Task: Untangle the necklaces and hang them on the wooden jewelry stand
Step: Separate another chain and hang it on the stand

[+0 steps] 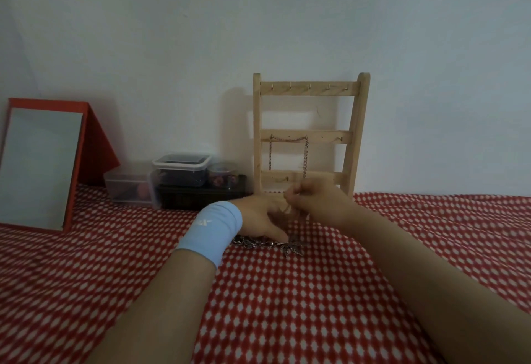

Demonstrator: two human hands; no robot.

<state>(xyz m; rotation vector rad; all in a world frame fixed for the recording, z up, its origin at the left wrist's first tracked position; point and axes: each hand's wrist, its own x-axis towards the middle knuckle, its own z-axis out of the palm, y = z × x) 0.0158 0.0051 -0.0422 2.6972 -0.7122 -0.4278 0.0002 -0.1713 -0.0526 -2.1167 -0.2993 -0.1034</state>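
red-framed mirror (40, 168), stacked plastic containers (179, 175), red patterned cloth (287, 306), white wall (258, 18)

I see the wooden stand (310, 88) standing up straight, like a little ladder with three bars and small hooks. One chain (288, 140) hangs from two hooks on the middle bar. A dark, knotted pile of necklaces (258, 242) lies on the cloth (287, 306) in front of it. Just above the pile, my right hand (316, 202) pinches a thin chain (288, 207), too blurry to see well.

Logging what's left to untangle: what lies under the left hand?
A dark metal chain heap with a leaf-shaped pendant lies on the red cloth beneath the left hand. The hand hides how many chains.
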